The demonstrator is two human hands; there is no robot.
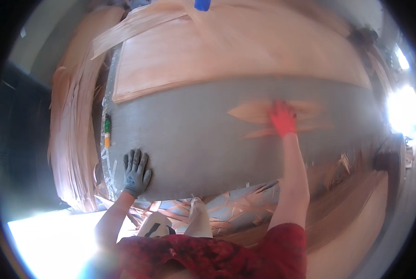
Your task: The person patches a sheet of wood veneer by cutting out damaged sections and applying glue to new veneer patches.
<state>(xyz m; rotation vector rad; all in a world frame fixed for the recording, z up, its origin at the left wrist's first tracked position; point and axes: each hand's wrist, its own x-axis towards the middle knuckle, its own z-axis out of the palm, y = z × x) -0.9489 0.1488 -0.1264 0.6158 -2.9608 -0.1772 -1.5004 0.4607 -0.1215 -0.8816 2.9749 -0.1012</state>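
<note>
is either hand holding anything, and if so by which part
Left hand: nothing, lying flat. Right hand: over a tan piece; too blurred to tell.

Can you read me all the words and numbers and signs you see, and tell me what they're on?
There are none I can read.
Grey glove on the left hand: a small blue print on its back, too small and blurred to read.
Red glove on the right hand: blurred, no writing to make out.
Green and orange tool: no writing to make out.
Big wood sheets: no writing shows.
</note>
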